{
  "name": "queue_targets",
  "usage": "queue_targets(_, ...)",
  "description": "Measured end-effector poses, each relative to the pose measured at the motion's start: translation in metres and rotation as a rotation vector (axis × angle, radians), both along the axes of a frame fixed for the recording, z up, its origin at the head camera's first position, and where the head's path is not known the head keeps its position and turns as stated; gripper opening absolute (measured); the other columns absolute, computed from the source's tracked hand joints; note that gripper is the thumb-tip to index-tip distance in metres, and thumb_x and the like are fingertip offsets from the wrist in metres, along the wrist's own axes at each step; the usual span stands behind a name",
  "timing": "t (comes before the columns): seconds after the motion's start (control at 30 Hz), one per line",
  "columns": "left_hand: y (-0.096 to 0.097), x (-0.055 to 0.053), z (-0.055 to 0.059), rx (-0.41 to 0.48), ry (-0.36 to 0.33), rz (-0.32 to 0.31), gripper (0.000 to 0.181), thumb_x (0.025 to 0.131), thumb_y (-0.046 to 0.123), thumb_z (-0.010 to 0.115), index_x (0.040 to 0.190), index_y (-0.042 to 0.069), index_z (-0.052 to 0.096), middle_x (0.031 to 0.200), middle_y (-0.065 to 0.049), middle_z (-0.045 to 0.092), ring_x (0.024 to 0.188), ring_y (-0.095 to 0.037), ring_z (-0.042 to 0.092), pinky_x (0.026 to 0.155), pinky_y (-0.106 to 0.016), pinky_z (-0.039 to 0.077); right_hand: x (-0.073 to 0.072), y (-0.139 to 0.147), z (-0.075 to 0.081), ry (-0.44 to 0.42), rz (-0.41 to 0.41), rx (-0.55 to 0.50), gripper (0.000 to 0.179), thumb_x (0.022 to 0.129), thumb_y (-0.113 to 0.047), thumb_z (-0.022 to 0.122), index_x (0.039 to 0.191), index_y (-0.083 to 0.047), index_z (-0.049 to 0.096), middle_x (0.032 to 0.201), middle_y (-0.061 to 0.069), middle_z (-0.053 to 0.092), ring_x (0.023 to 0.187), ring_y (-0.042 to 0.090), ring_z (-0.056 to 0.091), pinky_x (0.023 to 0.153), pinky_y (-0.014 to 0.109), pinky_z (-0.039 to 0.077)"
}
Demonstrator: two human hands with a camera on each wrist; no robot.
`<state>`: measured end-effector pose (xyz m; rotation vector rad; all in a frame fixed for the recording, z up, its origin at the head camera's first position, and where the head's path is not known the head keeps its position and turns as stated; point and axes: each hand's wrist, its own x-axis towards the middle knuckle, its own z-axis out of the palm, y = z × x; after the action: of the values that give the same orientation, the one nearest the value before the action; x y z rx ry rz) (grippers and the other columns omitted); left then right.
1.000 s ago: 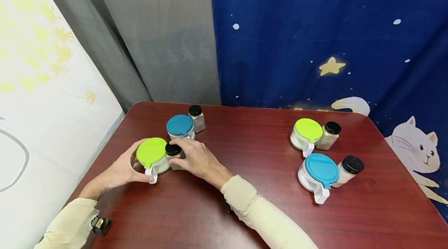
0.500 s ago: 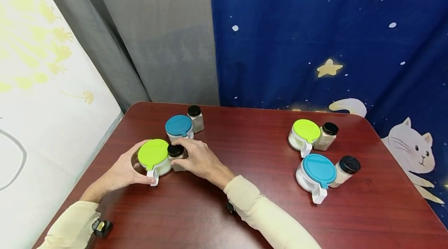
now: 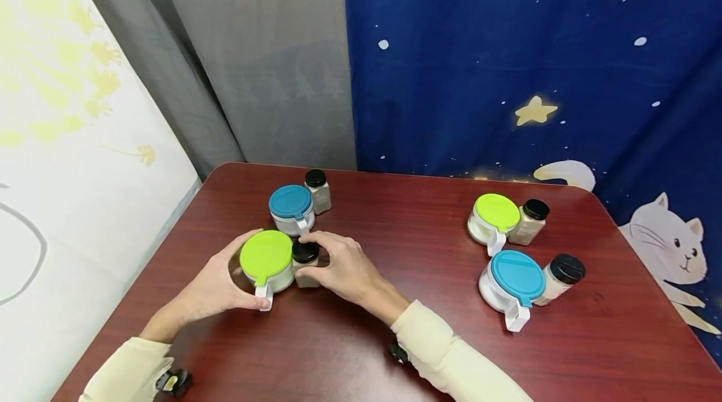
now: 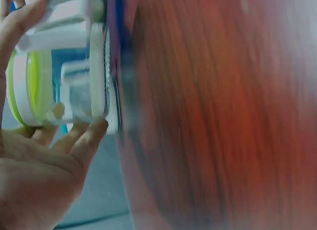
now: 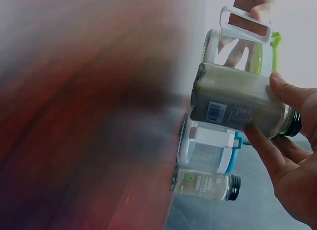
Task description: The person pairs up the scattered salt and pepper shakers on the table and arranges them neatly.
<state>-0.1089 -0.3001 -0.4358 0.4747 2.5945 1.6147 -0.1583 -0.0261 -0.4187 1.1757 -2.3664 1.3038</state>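
My left hand (image 3: 211,286) grips a clear round seasoning jar with a lime-green lid (image 3: 266,258), its thumb at the white handle (image 3: 264,294) and its fingers round the far side. In the left wrist view the fingertips (image 4: 96,131) press along the jar's clear wall. My right hand (image 3: 352,270) pinches a squarish spice bottle with a black cap (image 3: 305,252) between thumb and fingers. The bottle (image 5: 237,101) is upright right beside the green-lidded jar, its barcode label showing in the right wrist view.
Just behind the hands stand a blue-lidded jar (image 3: 290,202) and a black-capped bottle (image 3: 319,196). On the right are a green-lidded jar (image 3: 496,212) with a bottle (image 3: 528,224), and a blue-lidded jar (image 3: 517,276) with another bottle (image 3: 558,278). Curtains hang behind the table (image 3: 395,232).
Both hands have shifted right and slightly toward the person, carrying the green-lidded jar and the spice bottle along side by side. The blue-lidded jar behind shows more. The other jars stay put.
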Motion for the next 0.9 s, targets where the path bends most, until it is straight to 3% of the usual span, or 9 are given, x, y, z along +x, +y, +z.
queue_targets(0.17, 0.025, 0.004, -0.001, 0.084, -0.018, 0.017, 0.126, 0.064, 0.008, 0.099, 0.16, 0.02, 0.018, 0.148, -0.007, 0.045, 0.124, -0.022, 0.054, 0.096, -0.026, 0.049, 0.004, 0.019, -0.003, -0.019, -0.03, -0.046, 0.052, 0.076, -0.016, 0.092, 0.122, -0.008, 0.069, 0.118, 0.001, 0.07, 0.102, 0.007, 0.064, 0.087, 0.037, 0.055)
queue_targets(0.33, 0.044, 0.002, 0.001, 0.068, -0.005, 0.036, 0.116, 0.063, 0.01, 0.099, 0.153, 0.014, 0.027, 0.142, -0.004, 0.051, 0.12, -0.026, 0.056, 0.098, -0.028, 0.048, 0.005, 0.035, -0.003, -0.033, -0.043, -0.078, 0.051, 0.076, -0.014, 0.092, 0.121, -0.008, 0.069, 0.116, 0.001, 0.071, 0.102, 0.008, 0.065, 0.087, 0.04, 0.055)
queue_targets(0.5, 0.059, -0.003, 0.0, 0.041, 0.007, 0.036, 0.114, 0.062, 0.013, 0.1, 0.152, 0.013, 0.03, 0.14, -0.002, 0.053, 0.121, -0.023, 0.055, 0.102, -0.033, 0.046, 0.002, 0.05, -0.003, -0.046, -0.044, -0.096, 0.05, 0.075, -0.011, 0.092, 0.12, -0.009, 0.07, 0.114, -0.001, 0.071, 0.1, 0.007, 0.065, 0.085, 0.041, 0.056)
queue_targets(0.73, 0.083, -0.014, -0.004, 0.032, 0.014, 0.019, 0.117, 0.061, 0.018, 0.101, 0.152, 0.011, 0.029, 0.141, -0.004, 0.052, 0.124, -0.023, 0.054, 0.106, -0.05, 0.042, 0.0, 0.072, -0.004, -0.094, -0.067, -0.103, 0.049, 0.076, -0.006, 0.091, 0.12, -0.007, 0.069, 0.113, 0.0, 0.07, 0.097, 0.011, 0.067, 0.082, 0.027, 0.056)
queue_targets(0.9, 0.099, -0.025, -0.007, 0.045, 0.005, 0.029, 0.117, 0.061, 0.018, 0.101, 0.153, 0.009, 0.028, 0.143, -0.008, 0.05, 0.128, -0.026, 0.052, 0.109, -0.051, 0.038, -0.004, 0.084, -0.004, -0.094, -0.115, -0.102, 0.049, 0.076, -0.005, 0.09, 0.121, -0.007, 0.07, 0.115, 0.001, 0.07, 0.099, 0.012, 0.066, 0.083, 0.025, 0.055)
